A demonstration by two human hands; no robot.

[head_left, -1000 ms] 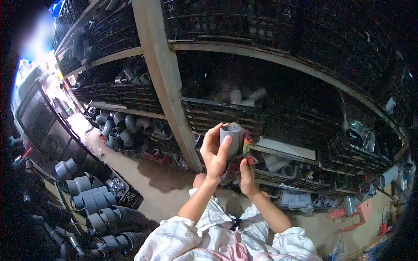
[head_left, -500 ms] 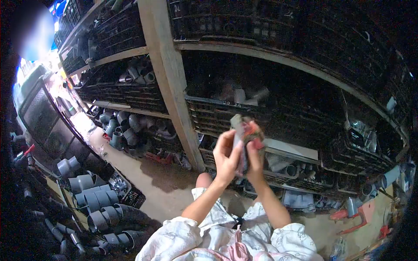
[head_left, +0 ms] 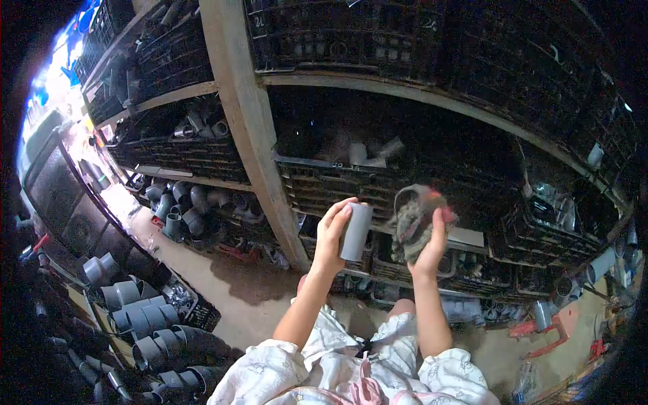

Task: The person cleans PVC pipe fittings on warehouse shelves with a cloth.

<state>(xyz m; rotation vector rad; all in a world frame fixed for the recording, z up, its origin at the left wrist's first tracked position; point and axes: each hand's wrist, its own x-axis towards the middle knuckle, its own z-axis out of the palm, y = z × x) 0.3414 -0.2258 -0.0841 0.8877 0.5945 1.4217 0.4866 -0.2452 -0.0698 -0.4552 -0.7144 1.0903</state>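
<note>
My left hand [head_left: 329, 239] is closed around a smooth grey pipe coupling [head_left: 357, 233], a short plastic cylinder held nearly upright. To its right, my right hand [head_left: 429, 255] grips a bunched, dirty rag [head_left: 413, 226], grey-green and fuzzy with red patches. The rag and the coupling are apart, with a gap between them. Behind both hands stands a black plastic crate [head_left: 317, 185] on the shelf, with a few grey fittings [head_left: 368, 156] showing over its rim.
A wooden post [head_left: 246, 121] divides the shelving. Grey pipe fittings [head_left: 145, 314] are piled at the lower left, and grey elbows [head_left: 182, 206] lie on the low shelf. A red tool-like object [head_left: 550, 334] lies at the lower right.
My hands have moved apart. Half a second ago the rag was bunched between both hands; now it is in my right hand alone and the coupling shows plainly in my left.
</note>
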